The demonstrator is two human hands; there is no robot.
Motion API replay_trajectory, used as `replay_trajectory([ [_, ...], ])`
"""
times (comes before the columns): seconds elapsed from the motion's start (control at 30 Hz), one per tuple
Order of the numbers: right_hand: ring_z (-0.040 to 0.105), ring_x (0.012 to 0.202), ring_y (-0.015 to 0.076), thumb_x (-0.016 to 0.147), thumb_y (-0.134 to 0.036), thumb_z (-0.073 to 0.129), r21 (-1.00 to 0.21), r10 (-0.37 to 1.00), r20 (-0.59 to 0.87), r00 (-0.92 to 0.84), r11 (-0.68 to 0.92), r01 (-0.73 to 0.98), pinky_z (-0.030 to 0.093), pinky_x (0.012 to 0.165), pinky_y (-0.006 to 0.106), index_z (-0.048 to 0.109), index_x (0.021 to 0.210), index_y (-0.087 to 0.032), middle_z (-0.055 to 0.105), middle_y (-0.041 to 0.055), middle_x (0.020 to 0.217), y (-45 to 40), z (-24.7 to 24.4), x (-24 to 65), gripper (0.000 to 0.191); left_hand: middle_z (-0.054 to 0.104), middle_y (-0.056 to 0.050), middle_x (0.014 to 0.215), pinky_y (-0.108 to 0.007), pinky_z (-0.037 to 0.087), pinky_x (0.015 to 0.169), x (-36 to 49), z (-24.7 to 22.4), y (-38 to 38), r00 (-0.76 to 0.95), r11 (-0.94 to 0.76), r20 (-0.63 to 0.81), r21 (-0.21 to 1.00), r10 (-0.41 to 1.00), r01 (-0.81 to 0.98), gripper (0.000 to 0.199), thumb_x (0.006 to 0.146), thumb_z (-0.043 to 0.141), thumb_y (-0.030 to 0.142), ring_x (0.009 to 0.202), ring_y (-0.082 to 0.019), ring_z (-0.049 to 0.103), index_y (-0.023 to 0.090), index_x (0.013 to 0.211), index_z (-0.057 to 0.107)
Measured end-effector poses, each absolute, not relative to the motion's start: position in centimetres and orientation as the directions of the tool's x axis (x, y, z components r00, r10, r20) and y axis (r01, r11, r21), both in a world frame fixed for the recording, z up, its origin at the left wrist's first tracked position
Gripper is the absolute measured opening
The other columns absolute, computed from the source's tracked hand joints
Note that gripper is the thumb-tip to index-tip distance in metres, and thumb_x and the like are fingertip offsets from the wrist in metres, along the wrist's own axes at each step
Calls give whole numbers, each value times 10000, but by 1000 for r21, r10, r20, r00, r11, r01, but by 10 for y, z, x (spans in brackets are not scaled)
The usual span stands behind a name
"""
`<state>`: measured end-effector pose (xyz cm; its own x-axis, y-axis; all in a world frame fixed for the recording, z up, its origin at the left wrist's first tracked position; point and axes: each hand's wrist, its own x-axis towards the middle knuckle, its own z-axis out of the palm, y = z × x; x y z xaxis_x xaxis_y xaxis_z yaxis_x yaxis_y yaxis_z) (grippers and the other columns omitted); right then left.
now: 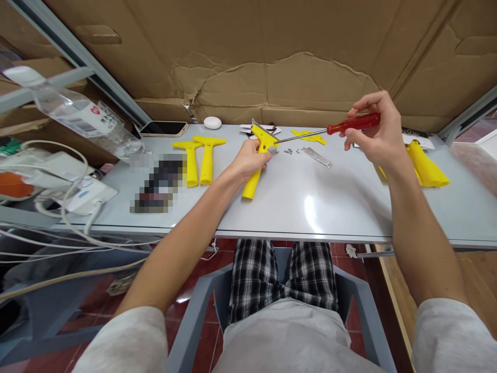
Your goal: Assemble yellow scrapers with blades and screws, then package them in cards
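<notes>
My left hand (250,159) is closed around a yellow scraper (253,184), its wide head tilted up and away from me. In my right hand (376,129) is a screwdriver (355,123) with a red handle, pinched in the fingers. Its metal shaft runs left, and the tip meets the scraper's head. Just right of the scraper lie several small screws (288,152) and a flat metal blade strip (316,157). Behind them rest flat yellow plastic pieces (309,137).
Two yellow scraper handles (207,163) lie left, beside a blurred dark item (161,184). Further back are a phone (163,128) and a white oval object (212,123). More yellow parts (429,166) sit right. A plastic bottle (85,114) leans at left near white cables (73,191). Cardboard (272,57) backs the table.
</notes>
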<state>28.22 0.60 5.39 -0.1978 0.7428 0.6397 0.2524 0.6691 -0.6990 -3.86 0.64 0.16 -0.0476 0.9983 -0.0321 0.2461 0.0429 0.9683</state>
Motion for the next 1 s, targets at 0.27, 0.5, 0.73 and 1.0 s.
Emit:
replay_trajectory([
  [0.27,765,719,322,868,-593,925,-708,754,638,-156,654,268,679,573,597,657,1047,-393,752,24,910,9,52,283,379,579,14,764,-242,442,574,-41,-2,9,-21,24,-20,972,1000,233,314,681,771,49,658,-131,509,223,853,574],
  [0.5,770,772,309,804,-608,968,-697,751,635,-178,657,286,667,497,541,676,1096,-402,765,45,1107,7,52,282,462,571,16,765,-250,452,591,-41,-3,9,-46,30,-20,969,999,244,317,718,787,48,652,-129,522,225,843,555],
  [0.73,783,798,341,823,-560,960,-698,747,634,-200,665,268,695,593,613,666,1114,-406,784,49,1079,10,50,285,441,579,18,737,-262,448,595,-43,-5,12,-54,32,-20,970,998,240,328,704,794,44,641,-140,543,227,860,571],
  [1.0,790,814,326,849,-559,942,-706,767,624,-147,635,312,694,563,563,701,1082,-387,785,57,1135,8,50,284,377,577,11,766,-272,466,618,-41,-3,10,-66,54,-38,964,997,260,303,734,787,38,667,-144,547,223,829,566],
])
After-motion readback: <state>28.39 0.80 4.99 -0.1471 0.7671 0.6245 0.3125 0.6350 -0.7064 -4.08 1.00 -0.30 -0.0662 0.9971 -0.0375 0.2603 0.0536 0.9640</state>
